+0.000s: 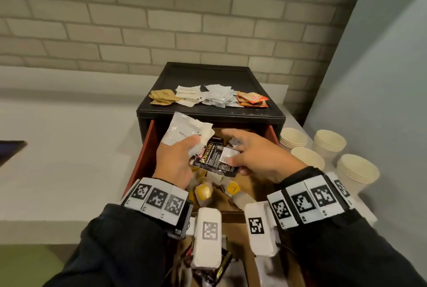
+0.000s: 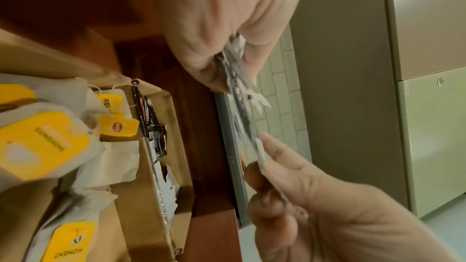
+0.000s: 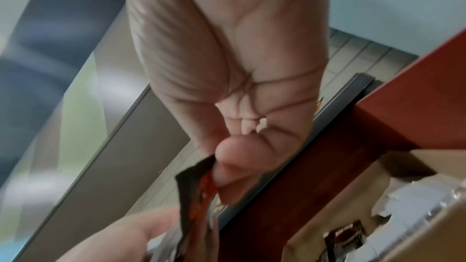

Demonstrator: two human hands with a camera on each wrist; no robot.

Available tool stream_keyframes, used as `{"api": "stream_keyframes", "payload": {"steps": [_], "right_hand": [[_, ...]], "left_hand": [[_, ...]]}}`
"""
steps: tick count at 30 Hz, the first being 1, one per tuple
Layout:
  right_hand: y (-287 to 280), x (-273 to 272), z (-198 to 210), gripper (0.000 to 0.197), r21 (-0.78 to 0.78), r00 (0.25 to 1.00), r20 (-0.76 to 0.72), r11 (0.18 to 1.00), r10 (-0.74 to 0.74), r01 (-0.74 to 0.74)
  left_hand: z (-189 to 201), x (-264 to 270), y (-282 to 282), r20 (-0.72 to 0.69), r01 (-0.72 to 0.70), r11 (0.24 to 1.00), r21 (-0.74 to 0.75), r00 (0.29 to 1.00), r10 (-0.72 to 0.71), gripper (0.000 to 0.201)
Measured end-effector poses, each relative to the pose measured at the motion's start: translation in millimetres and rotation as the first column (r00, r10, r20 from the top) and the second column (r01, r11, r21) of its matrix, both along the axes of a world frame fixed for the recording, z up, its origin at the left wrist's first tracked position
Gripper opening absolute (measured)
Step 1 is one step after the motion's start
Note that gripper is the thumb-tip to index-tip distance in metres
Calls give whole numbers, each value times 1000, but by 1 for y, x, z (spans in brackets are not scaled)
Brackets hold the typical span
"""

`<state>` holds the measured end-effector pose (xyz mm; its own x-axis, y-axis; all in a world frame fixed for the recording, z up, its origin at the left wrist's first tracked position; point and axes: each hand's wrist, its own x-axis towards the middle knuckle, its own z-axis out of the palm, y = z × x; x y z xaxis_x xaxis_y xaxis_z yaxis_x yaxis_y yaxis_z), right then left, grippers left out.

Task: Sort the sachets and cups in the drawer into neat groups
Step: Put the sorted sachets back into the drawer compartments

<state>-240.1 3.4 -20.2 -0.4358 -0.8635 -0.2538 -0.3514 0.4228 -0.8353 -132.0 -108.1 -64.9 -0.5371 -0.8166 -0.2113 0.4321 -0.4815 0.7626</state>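
Both hands are over the open drawer [image 1: 147, 148]. My left hand [image 1: 196, 145] grips a bundle of white sachets [image 1: 184, 129], seen edge-on in the left wrist view as thin sachets [image 2: 239, 95] pinched by the left hand [image 2: 227, 79]. My right hand [image 1: 231, 154] pinches a black sachet [image 1: 215, 161], thumb on top; its left edge reaches the left hand. The right wrist view shows the thumb [image 3: 232, 164] on that black sachet [image 3: 196, 196]. Tea bags with yellow tags [image 2: 45, 146] and more black sachets [image 2: 156, 138] lie in the drawer.
On the black cabinet top [image 1: 208, 74] lie separate piles: brown sachets [image 1: 161, 97], white sachets [image 1: 188, 95], silvery sachets [image 1: 217, 96], orange sachets [image 1: 251, 99]. Stacks of paper cups [image 1: 330, 143] stand on the counter at right. A cardboard divider [image 2: 161, 95] sits inside the drawer.
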Motion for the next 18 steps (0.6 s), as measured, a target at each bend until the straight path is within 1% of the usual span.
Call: {"api": "stream_keyframes", "payload": {"steps": [2,4,8,10,11,12,13,14,15,16,18], "right_hand": [[-1,-7,-1,53,16,999,-36,1000,-8,9],[-5,-15,-4,35,6,996,-53,997,-76,77],[-31,-22,-19,22,-17,960,-59,962,-274,274],[-51,-20,-27,24,-54,946,-15,945,-324,322],[-61,-20,-32,29,-62,947,1,945,-321,320],[-69,-19,-35,37,-44,956,-5,956,-292,292],[-75,-18,-37,46,2,969,-38,969,-245,245],[-79,-16,-39,50,67,976,-86,977,-199,205],[-80,-14,-37,48,106,977,-128,977,-171,185],[-80,-13,-35,43,105,974,-149,977,-170,187],[-75,-10,-28,36,15,972,-123,979,-202,205]], "left_hand": [[1,0,0,-17,-26,999,-39,1000,25,45],[1,1,-5,-20,-60,997,-38,998,60,45],[-5,4,-18,31,-113,993,-22,993,113,49],[-6,4,-18,39,-112,993,-32,993,113,49],[-6,4,-17,36,-104,994,-45,994,106,48],[-6,4,-17,34,-98,994,-55,994,100,47],[-6,4,-16,35,-96,993,-61,995,98,47],[-8,4,-17,38,-98,993,-63,994,100,48],[-9,5,-17,40,-95,993,-67,994,98,49],[-10,5,-18,40,-85,994,-75,995,88,50],[-11,5,-17,47,-49,993,-105,997,55,49]]}}
